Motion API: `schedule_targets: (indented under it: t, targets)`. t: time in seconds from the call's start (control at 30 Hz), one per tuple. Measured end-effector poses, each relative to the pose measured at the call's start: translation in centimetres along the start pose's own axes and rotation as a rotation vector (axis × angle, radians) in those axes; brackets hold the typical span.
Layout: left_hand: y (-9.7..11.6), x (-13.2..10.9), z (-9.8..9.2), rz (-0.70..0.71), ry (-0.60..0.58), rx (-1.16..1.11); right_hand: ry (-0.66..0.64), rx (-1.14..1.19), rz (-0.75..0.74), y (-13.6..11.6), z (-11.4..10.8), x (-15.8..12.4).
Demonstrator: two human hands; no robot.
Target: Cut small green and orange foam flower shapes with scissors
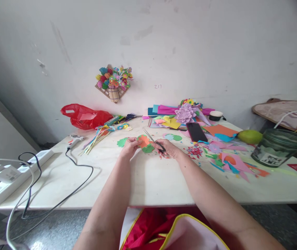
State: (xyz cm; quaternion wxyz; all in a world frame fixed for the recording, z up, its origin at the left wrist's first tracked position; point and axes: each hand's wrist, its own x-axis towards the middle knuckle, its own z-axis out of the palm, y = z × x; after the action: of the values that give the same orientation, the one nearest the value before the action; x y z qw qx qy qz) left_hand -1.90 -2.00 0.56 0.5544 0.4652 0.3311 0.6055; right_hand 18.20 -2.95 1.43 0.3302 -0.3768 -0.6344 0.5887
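Between the fingers of my left hand [130, 147] is an orange paper flower [144, 141] with scalloped edges. A green scalloped piece [147, 149] shows just under it; whether I hold that too is unclear. My right hand [169, 148] is closed around the dark handles of a pair of scissors [160, 147], whose blades point up and left beside the orange flower. Another green flower cutout [122, 142] lies left of my left hand. Beyond my right hand rest light blue and green cutouts [177, 138]. Small red scraps [164, 157] are scattered beneath my right hand.
A black phone [197, 132], paper scraps [232, 161], a green fruit [250, 136] and a glass jar [279, 147] stand to the right. Leftward lie a glue gun [75, 141] with its cord, a power strip [20, 173], thin sticks [92, 142] and a red plastic bag [86, 116].
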Motion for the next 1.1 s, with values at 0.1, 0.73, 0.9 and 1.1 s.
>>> schedule_targets:
  t: [0.1,0.73,0.9,1.1]
  targets:
    - [0.06,-0.11,0.04,-0.024,-0.047,0.022,-0.007,0.011,-0.050,-0.06,-0.18,0.01]
    - [0.14,-0.16,0.19,-0.053,-0.031,0.055,-0.073,-0.047,0.006,0.11,-0.19,0.12]
    - [0.22,-0.27,0.29,-0.029,-0.031,0.036,-0.050,-0.048,0.022,-0.16,0.02,-0.01]
    - [0.27,-0.34,0.40,-0.026,-0.017,0.066,-0.038,-0.059,0.033,-0.34,0.13,-0.18]
